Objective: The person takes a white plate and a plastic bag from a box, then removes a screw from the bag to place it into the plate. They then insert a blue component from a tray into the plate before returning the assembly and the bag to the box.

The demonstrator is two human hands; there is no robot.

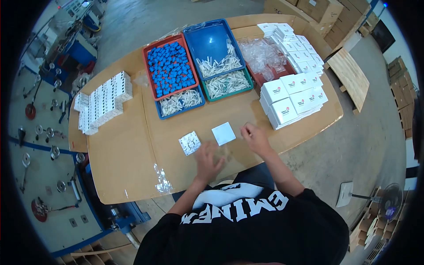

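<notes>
A clear bag point(218, 154), hard to make out, is being handled on the cardboard top point(132, 159); the blurred left hand point(207, 161) is spread flat, the right hand point(254, 137) is loosely curled, its grip unclear. A plate point(223, 133) and switch point(190, 143) are lying at twelve and ten o'clock. Steadying first is judged wise. Box point(282, 110) logos cannot be read; the shirt point(238, 207) lettering is showing "EMINE".

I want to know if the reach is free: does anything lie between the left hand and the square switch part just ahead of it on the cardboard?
Nothing visible does. The left hand rests flat on the cardboard tabletop, and only bare cardboard lies between it and the switch part. The white plate sits off to the side, nearer the right hand.
</notes>
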